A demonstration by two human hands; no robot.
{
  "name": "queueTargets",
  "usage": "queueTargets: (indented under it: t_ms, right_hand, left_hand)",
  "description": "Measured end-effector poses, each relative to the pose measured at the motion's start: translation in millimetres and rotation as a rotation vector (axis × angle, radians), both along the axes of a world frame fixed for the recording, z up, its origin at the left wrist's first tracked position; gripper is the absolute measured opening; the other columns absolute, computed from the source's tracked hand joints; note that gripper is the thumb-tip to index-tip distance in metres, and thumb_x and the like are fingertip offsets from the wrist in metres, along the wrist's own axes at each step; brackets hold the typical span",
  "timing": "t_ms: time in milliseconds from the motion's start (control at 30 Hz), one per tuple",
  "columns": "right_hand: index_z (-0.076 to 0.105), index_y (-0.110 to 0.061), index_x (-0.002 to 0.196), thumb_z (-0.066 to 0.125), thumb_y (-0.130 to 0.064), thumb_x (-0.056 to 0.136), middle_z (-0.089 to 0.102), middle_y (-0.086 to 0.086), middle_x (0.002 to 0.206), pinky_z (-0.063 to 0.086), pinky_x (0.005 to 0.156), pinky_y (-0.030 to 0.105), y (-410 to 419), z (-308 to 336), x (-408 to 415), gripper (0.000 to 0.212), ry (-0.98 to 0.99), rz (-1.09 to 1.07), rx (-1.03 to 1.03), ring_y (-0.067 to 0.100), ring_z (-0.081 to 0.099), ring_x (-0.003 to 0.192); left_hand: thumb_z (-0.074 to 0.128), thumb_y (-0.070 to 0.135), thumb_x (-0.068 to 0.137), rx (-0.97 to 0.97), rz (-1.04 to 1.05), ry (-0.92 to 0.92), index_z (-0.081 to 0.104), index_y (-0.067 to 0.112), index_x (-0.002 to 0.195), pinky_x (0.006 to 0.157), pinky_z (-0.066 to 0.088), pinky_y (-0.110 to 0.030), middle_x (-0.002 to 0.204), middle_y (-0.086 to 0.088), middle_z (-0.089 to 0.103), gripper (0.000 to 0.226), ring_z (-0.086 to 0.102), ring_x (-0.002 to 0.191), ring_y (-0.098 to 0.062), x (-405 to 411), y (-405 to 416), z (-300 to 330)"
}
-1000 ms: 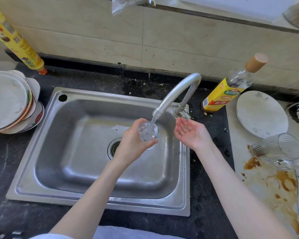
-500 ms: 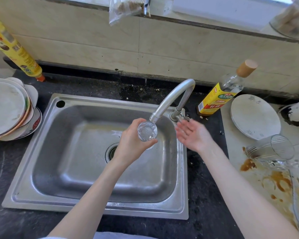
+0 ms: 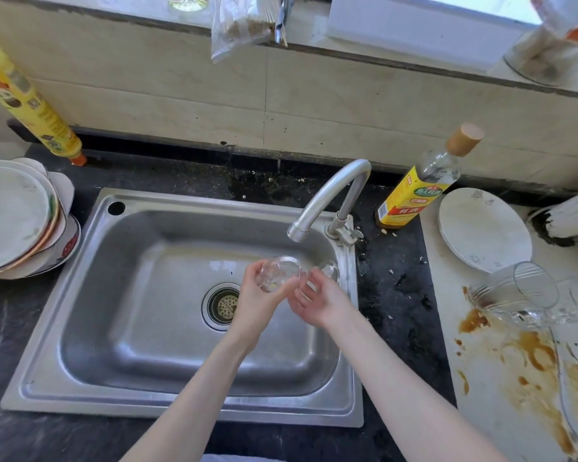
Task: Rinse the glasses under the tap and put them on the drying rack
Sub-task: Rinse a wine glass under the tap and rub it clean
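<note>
My left hand [image 3: 257, 301] grips a small clear glass [image 3: 277, 273] over the steel sink [image 3: 181, 201], tilted and a little below the tap spout [image 3: 296, 233]. My right hand [image 3: 321, 300] is close beside it, with loosely bent fingers touching the glass from the right. Motion blur hides the exact finger contact. I see no clear stream of water at the spout. Two more clear glasses [image 3: 521, 291] lie on their sides on the stained counter at the right.
A stack of plates [image 3: 10, 221] sits left of the sink. A yellow-labelled bottle [image 3: 414, 198] and a white plate [image 3: 484, 228] stand right of the tap. Brown stains cover the light counter [image 3: 514, 361]. The sink drain [image 3: 222, 305] is uncovered.
My left hand lowered the glass from under the spout and tilted it. My right hand moved left from beside the tap handle to the glass. The camera view shifted slightly.
</note>
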State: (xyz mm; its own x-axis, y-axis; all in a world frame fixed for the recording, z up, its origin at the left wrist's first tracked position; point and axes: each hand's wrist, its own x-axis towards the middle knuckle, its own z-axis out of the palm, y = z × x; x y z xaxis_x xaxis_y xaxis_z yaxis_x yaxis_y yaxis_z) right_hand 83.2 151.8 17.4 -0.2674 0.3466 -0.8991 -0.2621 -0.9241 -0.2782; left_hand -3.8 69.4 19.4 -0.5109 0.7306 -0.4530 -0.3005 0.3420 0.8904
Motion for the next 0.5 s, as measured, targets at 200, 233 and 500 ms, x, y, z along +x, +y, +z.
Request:
queueTargets:
  t_ms: [200, 233, 500]
  right_hand:
    - [0.060, -0.014, 0.092, 0.049, -0.025, 0.097, 0.067, 0.005, 0.091, 0.050, 0.080, 0.032, 7, 11, 16, 0.017, -0.171, 0.267, 0.439, 0.017, 0.063, 0.081]
    - [0.061, -0.013, 0.092, 0.050, -0.023, 0.097, 0.067, 0.007, 0.092, 0.050, 0.082, 0.032, 5, 14, 17, 0.016, -0.190, 0.297, 0.509, 0.018, 0.064, 0.083]
    - [0.069, 0.003, 0.095, 0.057, -0.035, 0.091, 0.069, 0.023, 0.099, 0.047, 0.087, 0.040, -33, 40, 14, 0.040, -0.512, 0.560, 0.941, 0.034, 0.061, 0.099]
  left_hand:
    - [0.075, 0.007, 0.075, -0.071, -0.239, -0.002, 0.045, 0.016, 0.120, 0.076, 0.049, -0.020, 0.118, -0.005, 0.055, 0.056, 0.061, 0.092, -0.013, -9, -11, -16]
    - [0.075, 0.008, 0.075, -0.096, -0.280, 0.054, 0.043, 0.017, 0.120, 0.071, 0.047, -0.018, 0.117, -0.004, 0.054, 0.055, 0.060, 0.091, -0.013, -9, -12, -16]
    - [0.070, 0.028, 0.082, -0.219, -0.615, 0.710, 0.035, 0.007, 0.135, 0.098, 0.034, -0.026, 0.136, -0.007, 0.044, 0.067, 0.043, 0.124, -0.021, -17, -23, -2]
